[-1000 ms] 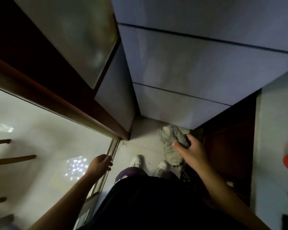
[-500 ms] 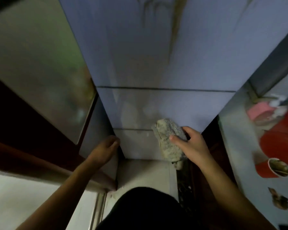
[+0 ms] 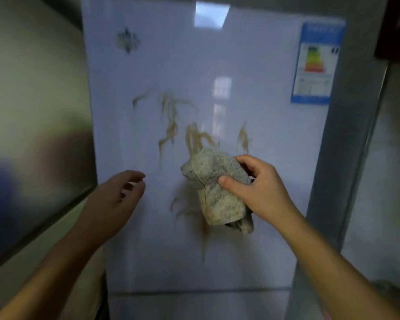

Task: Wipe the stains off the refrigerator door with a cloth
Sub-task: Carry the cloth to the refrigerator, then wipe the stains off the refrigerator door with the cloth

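The pale blue-white refrigerator door (image 3: 275, 158) fills the middle of the head view. Brown streaky stains (image 3: 171, 121) run down its centre, with more smears just below the cloth. My right hand (image 3: 259, 192) grips a bunched grey speckled cloth (image 3: 217, 190) held up against the door, just under the lower streaks. My left hand (image 3: 116, 199) hovers near the door's left part with fingers loosely curled and apart, holding nothing.
A blue energy label (image 3: 316, 63) is stuck at the door's upper right and a small dark sticker (image 3: 127, 40) at its upper left. A frosted glass panel (image 3: 32, 112) stands at the left. A grey wall or cabinet side (image 3: 356, 135) borders the right.
The view has swung up from the floor and lower drawers to the upper door. Both hands rose, the right one carrying the cloth up to the stained area.
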`<action>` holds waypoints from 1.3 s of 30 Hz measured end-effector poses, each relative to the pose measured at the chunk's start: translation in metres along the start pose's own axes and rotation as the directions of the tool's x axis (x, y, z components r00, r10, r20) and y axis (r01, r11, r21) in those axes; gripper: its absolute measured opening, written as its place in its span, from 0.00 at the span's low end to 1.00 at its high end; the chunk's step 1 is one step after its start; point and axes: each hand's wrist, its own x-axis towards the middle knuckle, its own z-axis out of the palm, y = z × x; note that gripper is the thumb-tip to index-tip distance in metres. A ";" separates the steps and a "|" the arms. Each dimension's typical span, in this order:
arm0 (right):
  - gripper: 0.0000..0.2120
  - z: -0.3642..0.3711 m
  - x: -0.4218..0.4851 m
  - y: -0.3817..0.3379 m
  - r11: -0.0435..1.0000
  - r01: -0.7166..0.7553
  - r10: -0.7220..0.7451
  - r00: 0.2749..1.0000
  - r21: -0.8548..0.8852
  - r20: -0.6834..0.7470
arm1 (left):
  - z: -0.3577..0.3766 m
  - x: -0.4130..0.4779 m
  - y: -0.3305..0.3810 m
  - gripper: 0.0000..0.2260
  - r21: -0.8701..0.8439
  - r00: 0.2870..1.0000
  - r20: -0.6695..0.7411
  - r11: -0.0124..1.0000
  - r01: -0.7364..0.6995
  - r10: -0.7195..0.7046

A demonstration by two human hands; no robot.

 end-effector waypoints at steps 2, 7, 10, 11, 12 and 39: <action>0.11 -0.008 0.036 -0.025 0.995 0.098 -0.099 0.994 -0.023 -0.039 | -0.024 0.033 0.015 0.09 -0.007 0.995 -0.086 0.999 -0.046 0.045; 0.13 -0.021 0.109 -0.076 0.953 0.274 -0.288 0.951 -0.126 -0.113 | -0.072 0.094 0.043 0.14 0.012 0.956 -0.251 0.988 -0.151 0.150; 0.14 -0.021 0.144 -0.101 0.893 0.365 -0.406 0.906 -0.265 -0.122 | -0.096 0.120 0.045 0.21 0.116 0.897 -0.371 0.970 -0.213 0.241; 0.14 -0.019 0.155 -0.109 0.857 0.400 -0.456 0.882 -0.325 -0.118 | -0.101 0.127 0.044 0.22 0.161 0.871 -0.411 0.962 -0.221 0.269; 0.15 -0.017 0.166 -0.116 0.813 0.434 -0.508 0.854 -0.388 -0.109 | -0.105 0.133 0.040 0.23 0.192 0.851 -0.446 0.958 -0.211 0.277; 0.20 0.100 0.215 -0.080 0.200 0.659 -0.893 0.428 -0.725 0.143 | -0.049 0.138 -0.036 0.23 0.412 0.786 -0.464 0.885 -0.216 0.408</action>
